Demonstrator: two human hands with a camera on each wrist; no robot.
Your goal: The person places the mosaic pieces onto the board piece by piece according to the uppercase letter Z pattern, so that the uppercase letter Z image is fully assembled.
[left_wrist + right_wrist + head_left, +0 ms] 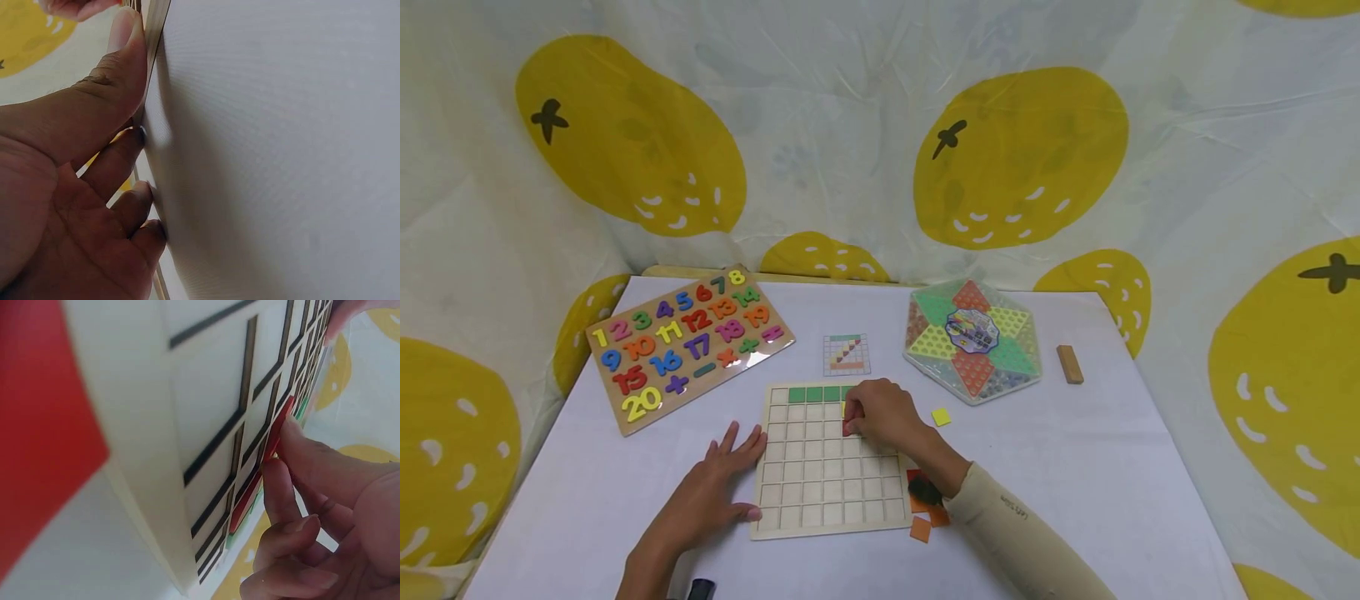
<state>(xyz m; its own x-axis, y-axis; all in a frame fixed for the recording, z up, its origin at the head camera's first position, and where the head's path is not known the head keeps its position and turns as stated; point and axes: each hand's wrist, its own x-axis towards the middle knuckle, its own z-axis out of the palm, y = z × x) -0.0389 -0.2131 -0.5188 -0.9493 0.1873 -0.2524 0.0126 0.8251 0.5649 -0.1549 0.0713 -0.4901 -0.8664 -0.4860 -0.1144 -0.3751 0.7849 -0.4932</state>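
Right hand (pixel 883 414) is pinching a red tile (pixel 275 428) at the grid board's (pixel 812 483) one-o'clock squares, probably light, stiff, best edge-held; left hand (pixel 717 487), grip released, is touching the nine-o'clock edge.

A card (pixel 846 355) lies behind the grid board (pixel 832 492), tiles (pixel 921 529) to the right.

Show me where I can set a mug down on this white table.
Free: a broad patch of the white table right of the right sleeve, below the wooden block; another left of the left hand, below the number board. Crowded: the lower right edge of the grid board, where orange tiles lie.
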